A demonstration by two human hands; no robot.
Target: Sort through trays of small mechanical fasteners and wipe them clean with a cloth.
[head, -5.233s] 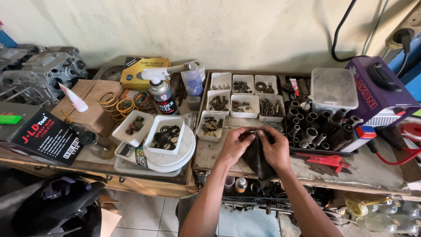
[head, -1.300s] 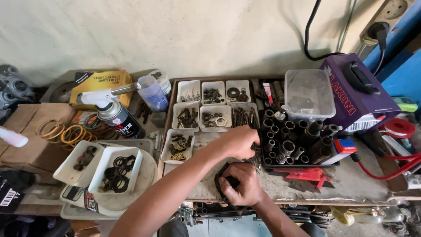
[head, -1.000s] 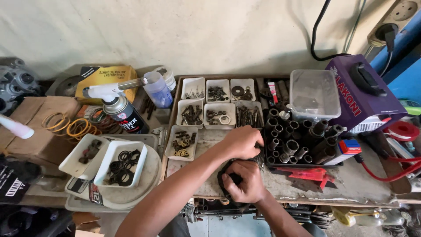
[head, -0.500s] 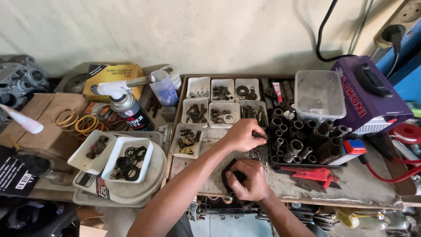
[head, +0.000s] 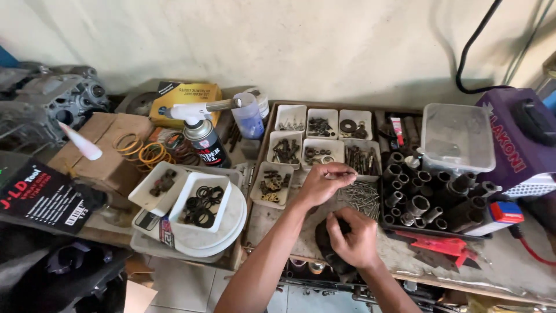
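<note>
At about five o'clock from the middle of the cluttered surface (head: 521, 272), the right hand (head: 353, 237) is curled around a dark, cloth-like black part (head: 325, 246) at the near edge; its fingers are bent tight, grasping that part from above. Just beyond it, toward twelve o'clock, the left hand (head: 321, 184) is nearly closed, thumb and forefinger pinched on a thin metal pin (head: 346, 173) that points toward three o'clock, over the pile of loose screws (head: 359, 197) and just short of the small white trays (head: 315, 139).

The risk, as I judge it, lies in that fine pinch — the pin is slim and held only at its end, so a small slip could drop it among the loose screws, where it would be hard to tell apart. The left forearm also crosses close over the nearest tray of brownish fittings (head: 271, 184); a careless sweep could tip it. The dark part sits at the very edge of the surface, held by one hand only, and could slide off toward the floor if the grasp eased.

At three o'clock from the hands stands a rack of black sockets (head: 428, 194), with a clear plastic box (head: 457, 136) behind it and red-handled pliers (head: 440, 243) lying at four o'clock. At nine o'clock sit stacked white dishes with black rubber rings (head: 202, 203), and past them, at ten o'clock, a gas torch can (head: 205, 139) — well apart from both hands.
</note>
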